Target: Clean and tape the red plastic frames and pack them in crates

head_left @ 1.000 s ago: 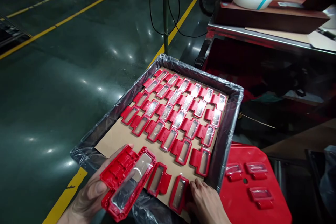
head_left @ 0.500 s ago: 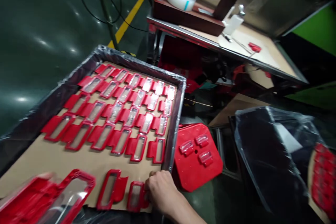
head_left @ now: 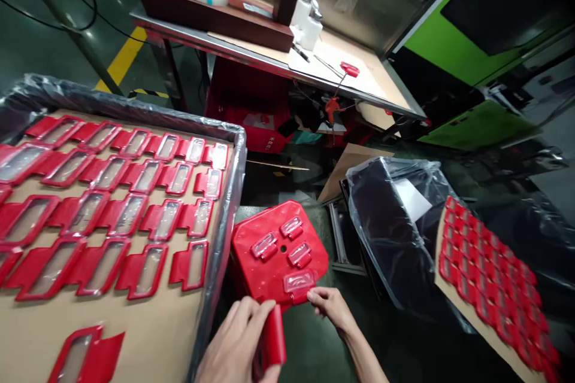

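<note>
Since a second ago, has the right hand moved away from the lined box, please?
Yes. The right hand has left the lined box for the red stool, where its fingertips touch a red part.

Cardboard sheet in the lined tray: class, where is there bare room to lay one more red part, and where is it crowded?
Bare cardboard sheet lies in the near strip, between the last full row of red window parts and the single part at the near edge. Farther rows are packed edge to edge. The red stool top carries four parts, with slim gaps only.
</note>
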{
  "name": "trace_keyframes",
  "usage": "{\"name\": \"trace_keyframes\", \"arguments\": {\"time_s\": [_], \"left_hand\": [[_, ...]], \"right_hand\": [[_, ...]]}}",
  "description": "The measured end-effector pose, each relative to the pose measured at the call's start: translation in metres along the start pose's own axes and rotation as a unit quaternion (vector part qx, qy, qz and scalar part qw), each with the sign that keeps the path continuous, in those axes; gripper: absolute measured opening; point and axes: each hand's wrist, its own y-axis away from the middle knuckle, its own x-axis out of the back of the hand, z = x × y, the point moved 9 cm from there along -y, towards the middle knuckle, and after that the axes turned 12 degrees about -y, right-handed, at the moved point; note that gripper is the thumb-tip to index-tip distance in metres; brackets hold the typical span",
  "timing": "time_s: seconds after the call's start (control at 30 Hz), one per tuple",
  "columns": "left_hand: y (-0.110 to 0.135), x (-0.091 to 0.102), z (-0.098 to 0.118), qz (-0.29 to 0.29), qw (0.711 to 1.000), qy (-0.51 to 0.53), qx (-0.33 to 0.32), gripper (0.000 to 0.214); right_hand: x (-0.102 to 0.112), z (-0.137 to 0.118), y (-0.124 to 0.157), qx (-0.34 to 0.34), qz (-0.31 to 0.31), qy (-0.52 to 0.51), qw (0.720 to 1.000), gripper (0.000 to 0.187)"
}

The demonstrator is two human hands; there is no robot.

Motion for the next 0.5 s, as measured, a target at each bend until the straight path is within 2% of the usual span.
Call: {"name": "trace_keyframes", "arguments": {"time_s": [0.07, 0.13, 0.23, 0.3, 0.37, 0.5], "left_hand": [[-0.025, -0.048, 0.009, -0.017, 0.993, -0.120, 0.011, 0.059], [-0.045, -0.098, 0.004, -0.059, 0.972, -0.229, 0.019, 0.053], [-0.065, -0.152, -0.009, -0.098, 0.948, -0.302, -0.002, 0.052], [-0.075, -0.173, -0.015, -0.104, 0.942, -0.318, -0.017, 0.047], [-0.083, -0.186, -0.017, -0.109, 0.935, -0.336, -0.028, 0.042], [-0.096, -0.196, -0.015, -0.107, 0.922, -0.372, -0.026, 0.038]], "right_hand": [[0.014, 0.024, -0.020, -0.011, 0.002, -0.004, 1.000, 0.050], [0.023, 0.039, -0.035, -0.020, -0.005, -0.005, 1.000, 0.048], [0.040, 0.048, -0.051, -0.023, -0.029, -0.001, 0.999, 0.043], [0.057, 0.048, -0.059, -0.019, -0.046, 0.005, 0.999, 0.038], [0.078, 0.046, -0.069, -0.009, -0.050, 0.014, 0.999, 0.034], [0.114, 0.039, -0.093, 0.009, -0.033, 0.049, 0.998, 0.024]]}}
